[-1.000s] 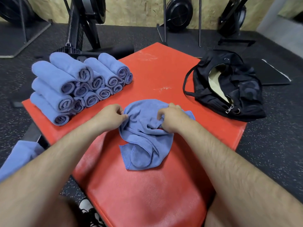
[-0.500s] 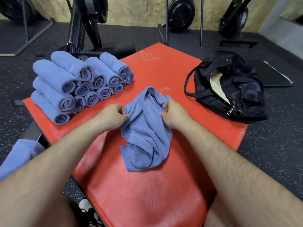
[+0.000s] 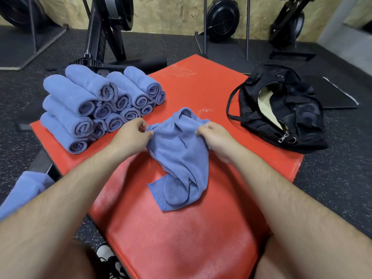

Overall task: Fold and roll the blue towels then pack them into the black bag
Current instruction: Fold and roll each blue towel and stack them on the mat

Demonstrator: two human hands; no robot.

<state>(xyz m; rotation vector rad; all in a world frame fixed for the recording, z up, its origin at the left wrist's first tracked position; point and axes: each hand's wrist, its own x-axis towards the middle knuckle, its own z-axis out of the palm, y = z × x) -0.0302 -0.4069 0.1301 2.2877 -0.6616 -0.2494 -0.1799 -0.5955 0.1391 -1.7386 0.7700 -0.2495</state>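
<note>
Since a second ago: loose blue microfibre towel (image 3: 179, 150) drawn in from the right and gathered between the hands; its far end now stands in a small hump. Right hand (image 3: 216, 141) has shifted with it.

Towel lies crumpled on the middle of the red vinyl-covered pad (image 3: 181, 238). Stitched hem shows at the near left corner; nap is fine and matte. No label seen on it.

Left hand (image 3: 130, 139): thumb and forefinger pinch the towel's far left edge, other fingers curled under. Right hand: fingertips nip the far right edge, knuckles up. Both forearms bare.

Far left on the pad: pile of rolled blue towels (image 3: 90, 105), tight cylinders stacked in tiers, spiral ends facing near-right.

Far right, half off the pad's edge: black fabric bag (image 3: 291, 121), slumped and soft, mouth open on a pale beige lining (image 3: 262, 103). Silver zip pull (image 3: 282, 136) hangs at its near side; a thin strap loops to the left. No logo readable.

Near left, below the pad: another blue cloth (image 3: 24, 190), partly out of view. White-and-black shoe (image 3: 106, 256) beside the pad's near edge.

Floor: black speckled rubber (image 3: 332, 188). Beyond: black exercise machines (image 3: 108, 27) against a chipboard wall (image 3: 171, 15). Lettering on the nearest machine's frame is too blurred to read.
</note>
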